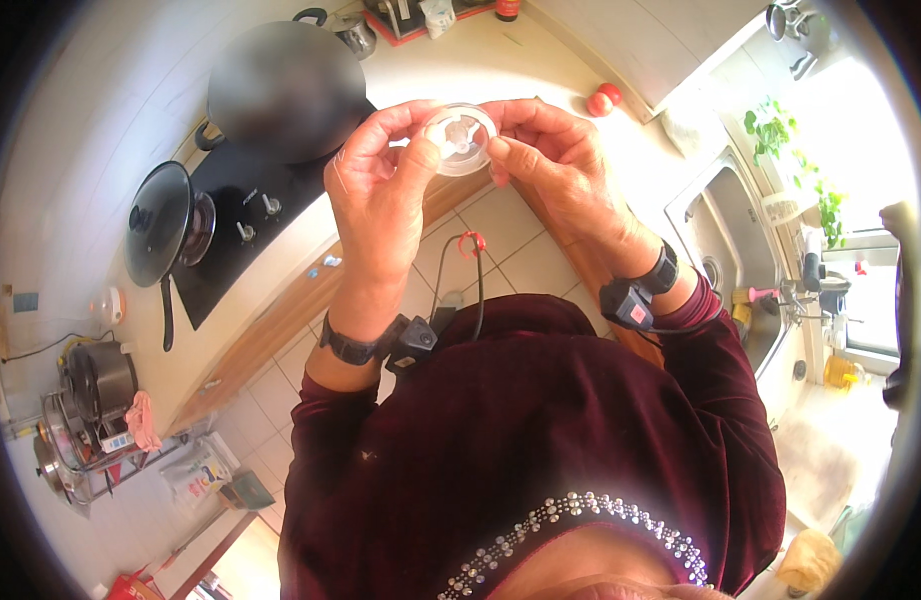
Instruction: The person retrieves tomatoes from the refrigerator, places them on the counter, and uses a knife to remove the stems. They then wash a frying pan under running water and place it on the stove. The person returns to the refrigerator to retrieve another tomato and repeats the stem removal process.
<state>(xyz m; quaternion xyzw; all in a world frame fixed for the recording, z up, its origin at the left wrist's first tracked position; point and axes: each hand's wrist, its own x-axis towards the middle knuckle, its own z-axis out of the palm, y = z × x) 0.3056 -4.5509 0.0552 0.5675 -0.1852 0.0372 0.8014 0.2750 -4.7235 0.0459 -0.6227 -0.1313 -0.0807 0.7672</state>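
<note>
A small round clear plastic piece (461,140), like a lid or shallow cup with a shaped centre, is held up between both hands. My left hand (389,169) grips its left rim, the thumb on the near face and the fingers curled behind. My right hand (554,161) pinches the right rim between thumb and fingers. Both hands are raised in front of the counter corner, above the tiled floor. Each wrist wears a black strap with a small device.
On the left, a gas hob (239,217) carries a lidded frying pan (159,223) and a large blurred pan (286,90). Red tomatoes (600,103) lie on the counter (430,71) at the back right. A steel sink (719,225) is at the right, with a pink-handled brush (757,295).
</note>
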